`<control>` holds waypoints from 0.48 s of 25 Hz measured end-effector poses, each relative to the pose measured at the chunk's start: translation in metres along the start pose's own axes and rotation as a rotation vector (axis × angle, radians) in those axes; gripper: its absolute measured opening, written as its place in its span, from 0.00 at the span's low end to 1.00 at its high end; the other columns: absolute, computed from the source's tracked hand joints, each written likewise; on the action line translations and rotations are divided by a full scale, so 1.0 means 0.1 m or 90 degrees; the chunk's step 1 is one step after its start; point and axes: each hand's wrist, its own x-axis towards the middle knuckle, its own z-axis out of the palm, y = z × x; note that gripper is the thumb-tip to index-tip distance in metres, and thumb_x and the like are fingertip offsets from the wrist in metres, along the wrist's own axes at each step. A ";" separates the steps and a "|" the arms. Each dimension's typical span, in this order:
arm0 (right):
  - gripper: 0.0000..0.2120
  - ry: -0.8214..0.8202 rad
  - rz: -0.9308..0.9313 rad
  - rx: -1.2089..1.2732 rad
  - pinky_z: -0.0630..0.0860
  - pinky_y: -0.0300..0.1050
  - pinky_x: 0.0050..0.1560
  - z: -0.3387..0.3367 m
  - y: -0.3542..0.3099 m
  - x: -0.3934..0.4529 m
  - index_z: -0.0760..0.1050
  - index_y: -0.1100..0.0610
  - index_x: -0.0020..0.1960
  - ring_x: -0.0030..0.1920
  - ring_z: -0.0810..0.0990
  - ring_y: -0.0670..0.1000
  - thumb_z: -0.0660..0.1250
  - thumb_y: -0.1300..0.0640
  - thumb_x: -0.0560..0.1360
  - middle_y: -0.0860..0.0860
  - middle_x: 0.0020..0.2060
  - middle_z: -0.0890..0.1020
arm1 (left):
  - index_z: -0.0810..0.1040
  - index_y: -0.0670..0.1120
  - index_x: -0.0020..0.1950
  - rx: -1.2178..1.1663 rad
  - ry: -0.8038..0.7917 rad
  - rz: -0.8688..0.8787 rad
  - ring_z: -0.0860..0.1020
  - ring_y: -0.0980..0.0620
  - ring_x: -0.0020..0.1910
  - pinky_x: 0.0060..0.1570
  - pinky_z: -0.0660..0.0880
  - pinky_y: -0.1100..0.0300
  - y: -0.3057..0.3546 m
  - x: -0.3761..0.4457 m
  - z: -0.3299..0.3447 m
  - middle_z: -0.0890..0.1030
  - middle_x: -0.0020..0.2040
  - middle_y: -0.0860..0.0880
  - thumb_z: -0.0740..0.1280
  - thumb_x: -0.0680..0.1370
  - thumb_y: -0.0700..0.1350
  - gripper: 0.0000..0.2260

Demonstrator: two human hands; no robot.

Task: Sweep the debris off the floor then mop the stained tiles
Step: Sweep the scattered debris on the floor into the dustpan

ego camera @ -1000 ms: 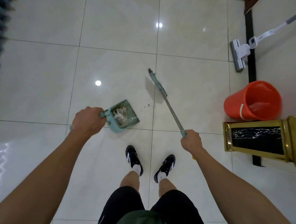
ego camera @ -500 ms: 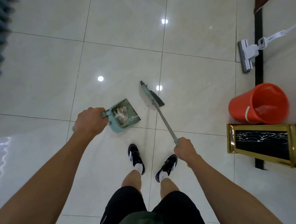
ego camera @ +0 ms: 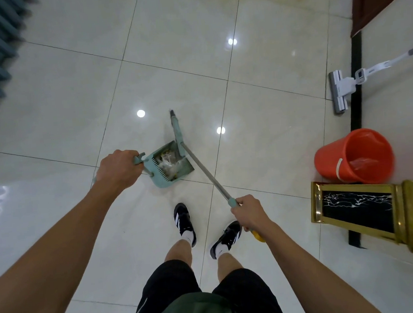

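Head view: two hands, left [ego camera: 118, 171] gripping one dustpan [ego camera: 174, 168], right [ego camera: 249, 212] gripping one broom [ego camera: 201, 166].

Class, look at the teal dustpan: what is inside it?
Inside the dustpan lies a heap of pale debris, some like crumpled clear wrapping. The broom head stands at its open edge and hides the front corner; what lies under the heap cannot be seen.

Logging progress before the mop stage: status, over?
Left hand grips dustpan; right hand grips broom. Broom head at pan mouth, debris inside. Mop untouched. Nothing obstructing.
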 end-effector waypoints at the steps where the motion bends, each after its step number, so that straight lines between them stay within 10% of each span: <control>1: 0.08 0.013 -0.014 -0.021 0.69 0.40 0.24 0.00 -0.02 -0.01 0.79 0.63 0.47 0.26 0.71 0.52 0.61 0.62 0.77 0.54 0.33 0.77 | 0.80 0.51 0.45 0.001 -0.005 0.000 0.77 0.46 0.34 0.39 0.79 0.51 -0.02 -0.03 0.00 0.78 0.35 0.49 0.64 0.77 0.50 0.06; 12: 0.10 0.046 -0.028 -0.272 0.72 0.42 0.35 0.31 -0.39 0.12 0.73 0.57 0.55 0.40 0.77 0.52 0.62 0.62 0.74 0.51 0.45 0.75 | 0.76 0.54 0.41 0.017 0.005 -0.005 0.72 0.53 0.29 0.29 0.67 0.59 -0.35 -0.09 0.00 0.74 0.32 0.53 0.63 0.78 0.52 0.07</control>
